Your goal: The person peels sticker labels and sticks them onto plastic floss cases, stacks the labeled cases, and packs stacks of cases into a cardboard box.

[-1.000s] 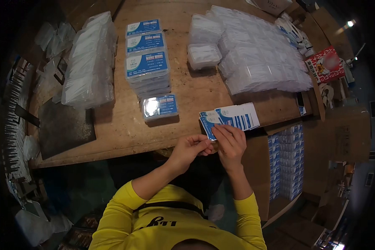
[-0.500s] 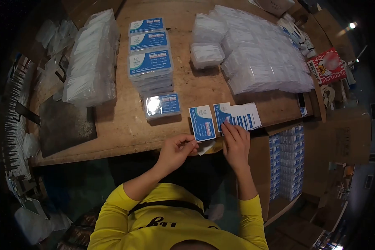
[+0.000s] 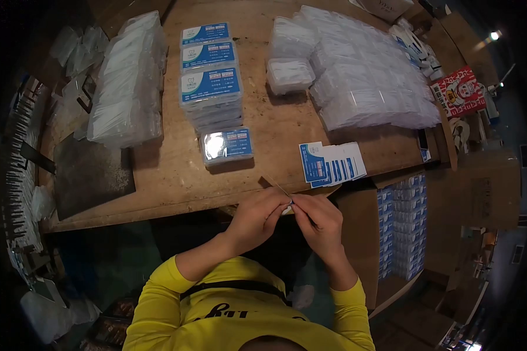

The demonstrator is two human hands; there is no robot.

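Observation:
Near the table's front edge, my left hand and my right hand meet with pinched fingers on a thin card, seen nearly edge-on. A small white piece shows between the fingertips. Just beyond my right hand, a fanned pile of blue and white cards lies on the table. A clear box with a blue label sits beyond my left hand, in front of taller stacks of labelled boxes.
Clear boxes with white contents stand at the left and right of the table. A dark plate lies front left. An open carton of blue and white boxes stands below the right edge.
The single card has come off the fanned pile to my left hand and turned from face-up to nearly edge-on. My right hand has left the pile and moved to meet my left.

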